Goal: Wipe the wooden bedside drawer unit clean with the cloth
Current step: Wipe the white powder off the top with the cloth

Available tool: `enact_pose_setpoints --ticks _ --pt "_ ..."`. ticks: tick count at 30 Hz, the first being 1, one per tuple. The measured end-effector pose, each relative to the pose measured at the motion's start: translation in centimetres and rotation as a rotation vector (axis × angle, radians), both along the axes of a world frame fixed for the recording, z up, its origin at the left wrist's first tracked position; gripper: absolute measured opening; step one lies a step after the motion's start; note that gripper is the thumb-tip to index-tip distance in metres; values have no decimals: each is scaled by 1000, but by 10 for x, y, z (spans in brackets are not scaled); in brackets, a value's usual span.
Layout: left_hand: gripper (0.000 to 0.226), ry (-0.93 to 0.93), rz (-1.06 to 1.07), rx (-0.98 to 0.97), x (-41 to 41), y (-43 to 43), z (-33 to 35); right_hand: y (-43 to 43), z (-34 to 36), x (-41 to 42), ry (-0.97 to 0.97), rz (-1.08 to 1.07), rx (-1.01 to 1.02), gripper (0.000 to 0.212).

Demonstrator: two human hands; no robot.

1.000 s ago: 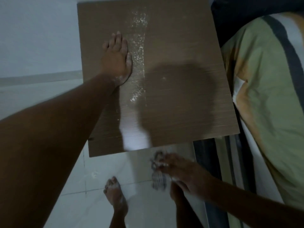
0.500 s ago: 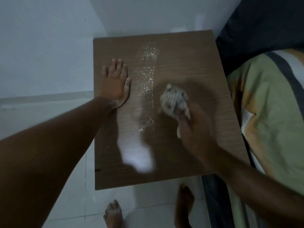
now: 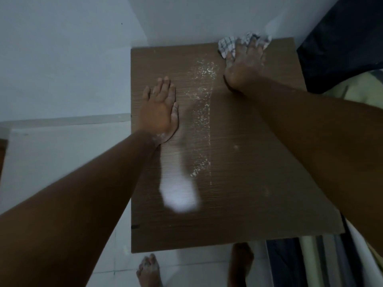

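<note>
Nearest to the person, at 6 o'clock of the view, two bare feet (image 3: 148, 270) stand on the pale floor tiles (image 3: 62, 166), just before the front edge of the wooden bedside drawer unit (image 3: 248, 204); its flat top fills the middle of the view. A bright reflection (image 3: 178, 195) lies on the near part. Further, at about 10 o'clock on the top, the left hand (image 3: 159, 112) lies flat and spread wide, holding nothing and seemingly steadying the unit. Just beside it, toward 12 o'clock, runs a strip of white powder (image 3: 202, 100), not yet wiped. Farthest, at 1 o'clock by the wall (image 3: 207, 17), the right hand (image 3: 244, 61) presses down on the checked cloth (image 3: 227, 47), fingers spread over it. The cloth looks soft, light and limp, so it is best taken bunched under the palm; the top seems stiff, smooth and perhaps slippery for loose powder. The bed (image 3: 352, 90) stands at 3 o'clock
</note>
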State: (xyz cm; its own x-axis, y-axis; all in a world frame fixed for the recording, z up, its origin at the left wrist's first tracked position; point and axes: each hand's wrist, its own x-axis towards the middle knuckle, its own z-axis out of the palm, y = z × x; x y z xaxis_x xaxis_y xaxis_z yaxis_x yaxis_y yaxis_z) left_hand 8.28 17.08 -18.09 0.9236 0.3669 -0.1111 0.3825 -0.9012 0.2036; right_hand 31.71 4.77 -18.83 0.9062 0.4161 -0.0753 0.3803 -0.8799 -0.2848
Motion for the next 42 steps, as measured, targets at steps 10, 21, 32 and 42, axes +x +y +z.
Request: enact_pose_setpoints --ticks 10,21,32,42 --pt "60 -18 0 -5 0 1 -2 29 2 -34 54 317 77 55" --pt "60 2 -11 1 -1 1 2 -21 9 -116 53 613 99 50" --pt "58 14 0 6 -3 -3 4 -113 9 -221 71 847 106 49" --pt "58 -11 5 -7 -7 -4 7 -173 4 -296 164 1018 130 49"
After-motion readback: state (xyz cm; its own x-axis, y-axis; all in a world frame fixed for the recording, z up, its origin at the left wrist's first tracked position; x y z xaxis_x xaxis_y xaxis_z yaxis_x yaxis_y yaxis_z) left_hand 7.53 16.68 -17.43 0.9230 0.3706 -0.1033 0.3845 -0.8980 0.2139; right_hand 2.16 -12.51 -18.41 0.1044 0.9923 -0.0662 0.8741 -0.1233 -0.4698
